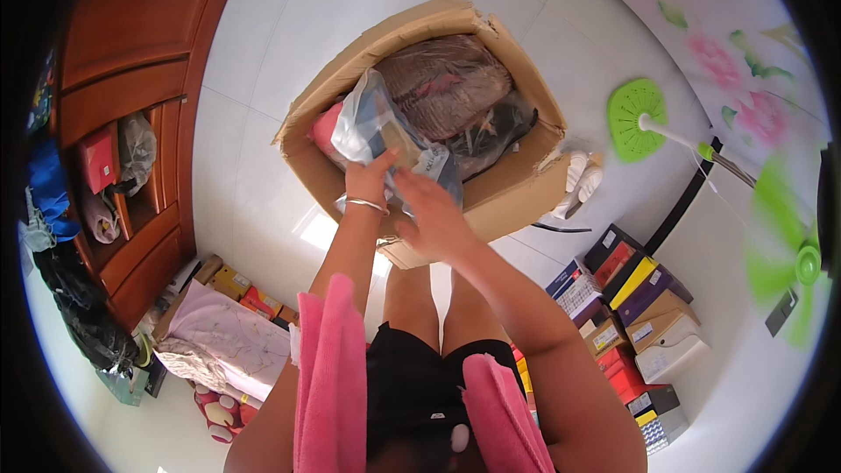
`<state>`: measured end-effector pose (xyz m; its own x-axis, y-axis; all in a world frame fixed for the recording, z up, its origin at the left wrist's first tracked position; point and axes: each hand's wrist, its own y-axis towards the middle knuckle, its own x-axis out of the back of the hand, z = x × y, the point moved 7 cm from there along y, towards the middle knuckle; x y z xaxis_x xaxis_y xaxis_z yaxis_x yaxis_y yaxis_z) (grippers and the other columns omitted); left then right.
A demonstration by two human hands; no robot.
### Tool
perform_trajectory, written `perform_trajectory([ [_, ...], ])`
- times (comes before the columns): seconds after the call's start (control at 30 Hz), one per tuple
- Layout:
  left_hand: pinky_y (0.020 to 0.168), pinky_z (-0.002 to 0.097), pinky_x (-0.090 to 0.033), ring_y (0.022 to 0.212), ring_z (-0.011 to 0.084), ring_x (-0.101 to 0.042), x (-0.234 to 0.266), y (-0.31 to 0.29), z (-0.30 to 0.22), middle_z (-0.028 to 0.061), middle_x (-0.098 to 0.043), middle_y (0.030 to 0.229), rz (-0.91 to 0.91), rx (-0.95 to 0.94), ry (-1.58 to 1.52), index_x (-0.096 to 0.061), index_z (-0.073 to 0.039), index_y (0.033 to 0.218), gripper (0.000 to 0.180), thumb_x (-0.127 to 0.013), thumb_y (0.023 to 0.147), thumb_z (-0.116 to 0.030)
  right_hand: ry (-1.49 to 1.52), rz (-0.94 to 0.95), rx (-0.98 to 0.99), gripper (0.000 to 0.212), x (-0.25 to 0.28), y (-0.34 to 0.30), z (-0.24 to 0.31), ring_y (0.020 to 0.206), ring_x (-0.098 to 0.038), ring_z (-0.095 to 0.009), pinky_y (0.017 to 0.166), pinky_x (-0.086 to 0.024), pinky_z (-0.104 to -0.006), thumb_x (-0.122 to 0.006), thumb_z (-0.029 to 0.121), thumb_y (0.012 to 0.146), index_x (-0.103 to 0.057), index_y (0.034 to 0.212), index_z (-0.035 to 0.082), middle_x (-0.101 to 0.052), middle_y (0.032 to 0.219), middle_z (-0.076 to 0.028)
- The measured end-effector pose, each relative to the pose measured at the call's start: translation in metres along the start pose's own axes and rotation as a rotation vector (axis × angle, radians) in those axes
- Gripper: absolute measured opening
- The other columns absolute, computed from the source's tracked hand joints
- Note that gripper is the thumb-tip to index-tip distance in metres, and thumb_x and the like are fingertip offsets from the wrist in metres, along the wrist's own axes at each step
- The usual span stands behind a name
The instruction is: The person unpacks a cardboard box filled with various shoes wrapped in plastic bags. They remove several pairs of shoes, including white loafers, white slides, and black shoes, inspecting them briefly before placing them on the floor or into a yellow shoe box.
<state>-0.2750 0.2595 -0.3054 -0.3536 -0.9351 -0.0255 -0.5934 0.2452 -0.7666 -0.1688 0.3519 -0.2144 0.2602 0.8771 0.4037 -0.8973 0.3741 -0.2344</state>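
Note:
A large open cardboard box [512, 188] stands on the white tiled floor in front of me, packed with clear plastic bags of clothing [447, 79]. My left hand [368, 177], with a silver bangle on the wrist, grips a clear plastic bag with a blue garment inside [372, 123] at the box's near edge. My right hand [429, 215] is beside it with fingers spread, touching the lower side of the same bag. A pink item [326, 127] shows at the box's left side.
A reddish wooden cabinet [131, 52] with stuffed shelves stands at the left. Stacked shoe boxes [635, 307] lie at the right, more boxes and cloth [232, 333] at lower left. A green standing fan [793, 263] and a green mop head [637, 118] are at the right.

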Motion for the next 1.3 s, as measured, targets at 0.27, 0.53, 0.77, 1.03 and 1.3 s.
perform_trajectory([
  [0.27,0.098,0.0466,-0.046,0.11,0.0324,-0.058,0.037,-0.008,0.01,0.0136,-0.059,0.116,0.266,0.128,-0.587,-0.048,-0.001,0.125,0.047,-0.056,0.08,0.007,-0.055,-0.315,-0.007,0.043,0.038,-0.025,0.006,0.12,-0.047,-0.035,0.102,-0.036,-0.0444,-0.063,0.001,0.076,-0.055,0.118,0.003,-0.052,0.127,-0.017],
  [0.53,0.102,0.049,-0.041,0.115,0.0329,-0.054,0.042,-0.016,0.011,0.0128,-0.057,0.121,0.41,0.105,-0.678,-0.046,-0.003,0.129,0.056,-0.062,0.076,0.005,1.186,-0.409,-0.825,0.045,0.011,-0.056,-0.109,0.104,-0.054,-0.017,0.093,-0.043,-0.0329,-0.061,0.013,0.09,-0.044,0.129,0.0,-0.055,0.121,-0.008],
  [0.77,0.104,0.0495,-0.038,0.12,0.0335,-0.05,0.043,-0.023,0.008,0.0138,-0.054,0.127,0.487,0.087,-0.729,-0.042,-0.004,0.133,0.062,-0.063,0.075,0.004,1.513,-0.163,-0.692,0.046,0.009,-0.04,-0.098,0.099,-0.057,-0.015,0.089,-0.043,-0.0293,-0.063,0.012,0.087,-0.047,0.129,0.004,-0.062,0.109,-0.003],
  [1.03,0.107,0.0501,-0.036,0.123,0.0342,-0.047,0.023,-0.04,0.005,0.0142,-0.052,0.13,0.514,0.039,-0.75,-0.042,-0.004,0.133,0.066,-0.065,0.073,0.008,1.533,-0.308,-0.552,0.049,0.014,-0.026,-0.079,0.111,-0.056,-0.019,0.098,-0.042,-0.032,-0.063,-0.002,0.081,-0.049,0.128,0.004,-0.059,0.12,-0.007],
  [1.3,0.11,0.0478,-0.031,0.127,0.0299,-0.044,0.012,-0.054,0.017,0.0099,-0.051,0.132,0.572,0.062,-0.722,-0.044,-0.009,0.133,0.065,-0.065,0.074,0.007,1.438,-0.368,-0.402,0.057,0.051,-0.015,-0.074,0.113,-0.055,-0.018,0.1,-0.042,-0.0312,-0.055,-0.014,0.078,-0.045,0.132,0.002,-0.057,0.124,-0.006],
])
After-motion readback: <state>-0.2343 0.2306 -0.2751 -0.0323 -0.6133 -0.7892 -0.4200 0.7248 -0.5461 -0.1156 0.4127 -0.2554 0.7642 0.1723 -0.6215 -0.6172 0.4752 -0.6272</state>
